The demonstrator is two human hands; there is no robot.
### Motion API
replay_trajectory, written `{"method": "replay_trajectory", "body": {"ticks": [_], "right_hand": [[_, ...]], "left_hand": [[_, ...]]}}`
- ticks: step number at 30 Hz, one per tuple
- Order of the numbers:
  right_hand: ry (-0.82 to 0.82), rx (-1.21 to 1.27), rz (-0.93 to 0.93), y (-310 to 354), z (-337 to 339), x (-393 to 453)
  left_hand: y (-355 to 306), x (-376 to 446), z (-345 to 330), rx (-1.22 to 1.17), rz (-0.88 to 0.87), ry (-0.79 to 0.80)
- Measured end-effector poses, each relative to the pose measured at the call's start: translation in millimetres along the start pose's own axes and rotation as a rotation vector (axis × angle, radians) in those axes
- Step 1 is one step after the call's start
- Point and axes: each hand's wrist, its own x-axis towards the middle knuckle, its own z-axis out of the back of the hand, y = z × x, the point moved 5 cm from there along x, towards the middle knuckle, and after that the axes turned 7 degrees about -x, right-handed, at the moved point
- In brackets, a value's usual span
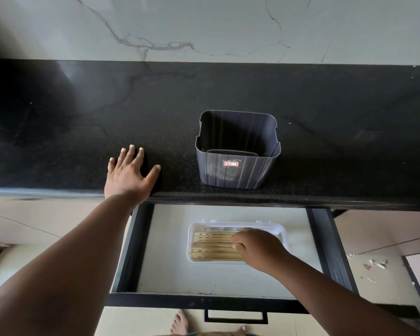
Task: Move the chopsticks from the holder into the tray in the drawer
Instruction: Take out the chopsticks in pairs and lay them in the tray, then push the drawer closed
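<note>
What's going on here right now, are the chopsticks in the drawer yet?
A person is loading chopsticks into the white tray in the open drawer. The right hand is down in the tray, fingers curled on the chopsticks lying flat there. The left hand rests open on the black counter. The grey holder on the counter looks empty.

The holder (238, 151) is a dark grey ribbed plastic tub with a small red-edged label on its front; it stands upright on the black counter with no chopsticks visible inside. The chopsticks (212, 246), pale wood, lie flat and side by side in the white slotted tray (192, 238) on the open drawer's (170, 270) pale floor.
</note>
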Motion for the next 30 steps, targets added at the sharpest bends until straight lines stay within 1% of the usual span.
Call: {"method": "replay_trajectory", "body": {"ticks": [3, 5, 7, 8, 10, 12, 13, 15, 16, 18, 21, 23, 27, 30], "right_hand": [[-0.121, 0.019, -0.023, -4, 16, -32], [-0.254, 0.011, -0.012, -4, 25, -59], [-0.384, 0.017, 0.037, -3, 30, -86], [-0.44, 0.017, 0.071, -4, 29, -100], [-0.524, -0.018, 0.143, -8, 21, -123], [-0.584, -0.099, 0.205, -10, 6, -141], [-0.61, -0.158, 0.232, -11, -3, -147], [-0.638, -0.302, 0.294, -11, -20, -156], [-0.642, -0.386, 0.329, -12, -30, -159], [-0.68, -0.535, 0.383, -14, -43, -163], [-0.75, -0.668, 0.377, -18, -53, -158], [-0.768, -0.726, 0.379, -20, -57, -155], [-0.828, -0.718, 0.424, -27, -50, -139], [-0.756, -0.807, 0.412, -31, -37, -122]], "left_hand": [[-1, 2, -3, 0.04, 0.019, 0.077], [-5, -4, -3, 0.048, 0.066, 0.145], [-13, -27, 0, 0.052, 0.056, 0.151], [-21, -49, 2, 0.061, -0.009, 0.129], [-43, -113, -2, 0.04, -0.229, 0.09], [-60, -183, -15, 0.036, -0.451, 0.118], [-63, -210, -23, 0.081, -0.539, 0.136], [-60, -242, -38, 0.209, -0.648, 0.153], [-58, -248, -42, 0.255, -0.675, 0.143], [-58, -248, -44, 0.278, -0.69, 0.117], [-57, -243, -48, 0.274, -0.702, 0.119], [-56, -241, -51, 0.266, -0.736, 0.091], [-57, -223, -49, 0.222, -0.757, 0.058], [-62, -201, -50, 0.226, -0.762, 0.085]]}}
